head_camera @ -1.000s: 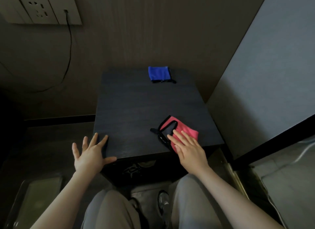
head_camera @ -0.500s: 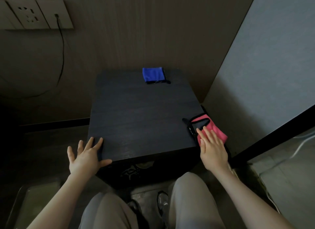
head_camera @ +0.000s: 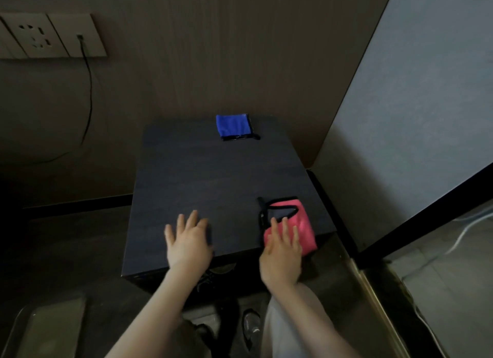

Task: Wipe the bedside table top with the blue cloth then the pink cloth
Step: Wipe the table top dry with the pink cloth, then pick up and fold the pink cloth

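Observation:
The dark bedside table top (head_camera: 213, 176) fills the middle of the view. A folded blue cloth (head_camera: 233, 125) with black trim lies at its far edge, by the wall. A pink cloth (head_camera: 301, 224) with black trim lies at the near right corner, partly hanging over the front edge. My right hand (head_camera: 282, 248) presses flat on the pink cloth's near left part with straight fingers. My left hand (head_camera: 188, 240) rests flat on the table top near the front edge, fingers spread.
A wall socket panel (head_camera: 50, 36) with a black cable (head_camera: 89, 96) is at the upper left. A grey padded panel (head_camera: 416, 104) stands close on the right of the table. My knees and shoes (head_camera: 250, 328) are below the front edge.
My left hand moved from the table's left front corner onto the top, nearer the middle. My right hand slid the pink cloth back from the right edge toward the front.

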